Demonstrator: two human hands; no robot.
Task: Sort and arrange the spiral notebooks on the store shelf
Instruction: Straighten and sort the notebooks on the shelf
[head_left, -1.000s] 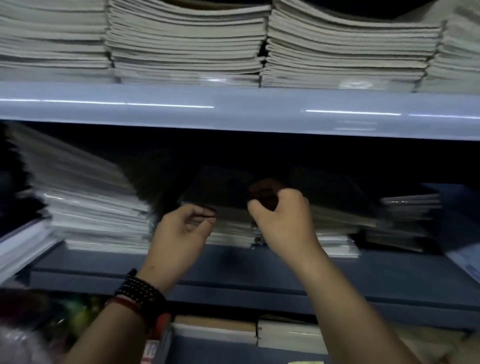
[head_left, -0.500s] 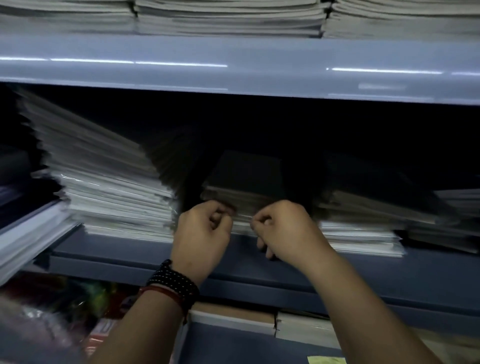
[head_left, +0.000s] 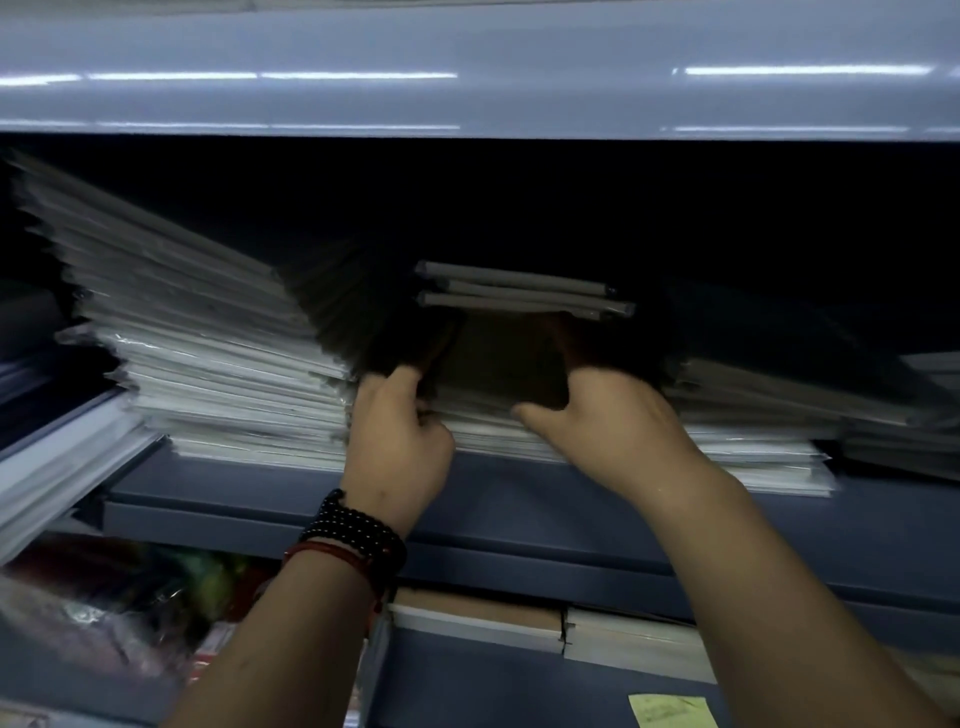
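While half a second ago both fists sat at the front edge of a closed pile, the middle stack of notebooks (head_left: 498, 415) on the blue shelf (head_left: 519, 499) now stands split: its top few notebooks (head_left: 519, 291) are raised, and a dark gap has opened beneath them. The left hand (head_left: 395, 436), with beaded bracelets (head_left: 353, 540) on its wrist, is curled on the raised bundle's left edge, its forefinger pushed up under the dark cover. The right hand (head_left: 608, 426) reaches into the gap with the thumb lying along the lower notebooks; its fingers are hidden, so I cannot tell whether they grip. The left stack (head_left: 208, 364) fans upward and the right stack (head_left: 753, 415) lies flat, neither one touched. The split likely means the upper bundle is about to be lifted off or something pulled from within, so sorting looks barely begun
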